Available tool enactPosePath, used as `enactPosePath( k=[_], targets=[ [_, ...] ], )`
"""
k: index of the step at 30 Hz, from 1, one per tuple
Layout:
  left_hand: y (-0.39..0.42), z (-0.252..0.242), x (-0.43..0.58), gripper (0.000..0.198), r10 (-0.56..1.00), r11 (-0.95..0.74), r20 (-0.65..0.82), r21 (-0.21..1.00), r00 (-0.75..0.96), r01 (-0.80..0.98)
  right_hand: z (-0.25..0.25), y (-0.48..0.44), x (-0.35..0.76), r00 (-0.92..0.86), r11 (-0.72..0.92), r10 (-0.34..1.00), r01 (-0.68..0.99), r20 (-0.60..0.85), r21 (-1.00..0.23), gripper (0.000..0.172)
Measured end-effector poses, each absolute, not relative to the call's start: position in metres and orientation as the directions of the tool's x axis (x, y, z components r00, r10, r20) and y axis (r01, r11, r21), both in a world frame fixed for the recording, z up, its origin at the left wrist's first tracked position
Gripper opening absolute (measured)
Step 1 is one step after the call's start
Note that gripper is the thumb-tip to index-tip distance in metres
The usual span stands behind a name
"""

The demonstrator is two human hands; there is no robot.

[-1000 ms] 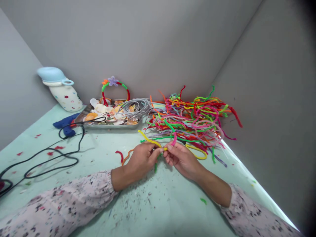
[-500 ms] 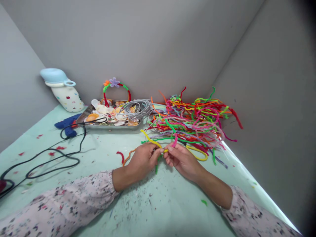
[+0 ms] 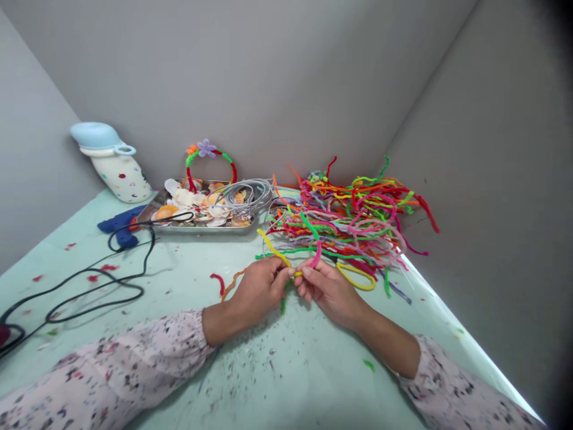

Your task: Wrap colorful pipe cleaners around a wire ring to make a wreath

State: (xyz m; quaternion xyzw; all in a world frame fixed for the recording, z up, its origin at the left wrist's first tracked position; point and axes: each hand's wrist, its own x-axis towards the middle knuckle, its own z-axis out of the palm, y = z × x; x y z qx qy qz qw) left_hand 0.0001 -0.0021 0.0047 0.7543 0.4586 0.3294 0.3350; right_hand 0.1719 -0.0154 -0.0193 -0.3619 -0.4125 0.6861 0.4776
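A: ok so what's being held there?

B: A fuzzy band point(image 3: 317, 254), hot pink low down with green above, curving up toward the pile point(image 3: 353, 224). It's just above the table point(image 3: 322, 376), on the near side of the pile. A yellow stem point(image 3: 274, 247) meets it at the fingertips, loose end slanting up and left. Some green pokes out underneath too, can't tell if it's the same piece.

A: and the grip?

B: Left hand point(image 3: 256, 292) pinches the yellow stem, thumb against fingers. Right hand point(image 3: 332, 292) pinches the band right beside it, where the pink runs down into the fingers. Sliver of yellow shows between them.

A: anything different from a second ago?

B: Barely lol. Yellow tip's swung up a bit steeper. Hands are basically in the same spot, pink-green curve looks the same.
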Motion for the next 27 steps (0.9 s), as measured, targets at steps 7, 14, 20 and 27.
enactPosePath(
  k=[7,14,20,27],
  targets=[
    [-0.0005,0.0023,0.0006,0.027,0.919,-0.322,0.158,0.829,0.362,0.457,-0.0231,-0.0155,0.1724,-0.277,-0.179,0.957,-0.336,-0.084,-0.925,0.02],
    [0.0,0.0015,0.0003,0.026,0.922,-0.298,0.128,0.838,0.365,0.457,-0.0231,-0.0159,0.1712,-0.265,-0.159,0.961,-0.311,-0.075,-0.937,0.02],
    [0.0005,0.0014,0.001,0.025,0.928,-0.28,0.122,0.85,0.351,0.446,-0.0187,-0.0169,0.1701,-0.258,-0.17,0.962,-0.319,-0.087,-0.932,0.022],
    [-0.0021,0.0007,0.0008,0.013,0.904,-0.375,0.241,0.842,0.352,0.388,-0.0149,-0.014,0.1714,-0.239,-0.234,0.961,-0.447,-0.136,-0.863,0.021]
  ],
)
